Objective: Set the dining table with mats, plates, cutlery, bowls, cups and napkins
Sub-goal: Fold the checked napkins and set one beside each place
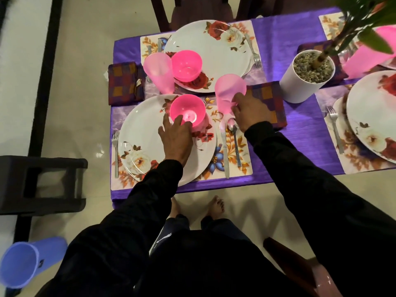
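Observation:
A white floral plate [145, 129] lies on a floral mat [242, 166] at the near table edge. On it stands a pink bowl [188, 108], and my left hand [176, 136] grips its near side. My right hand [249, 112] holds the base of a pale pink cup [228, 93] standing beside the plate. A knife [224, 148] and spoon [234, 138] lie right of the plate, a fork [115, 153] to its left. A checked napkin [272, 103] lies under my right hand.
The far setting has a plate [218, 54], pink bowl [186, 64], pink cup [158, 71], fork [254, 50] and napkin [124, 82]. A white plant pot [304, 82] stands mid-table. Another plate [372, 116] lies right. A blue cup [27, 260] and dark stool [42, 183] stand left.

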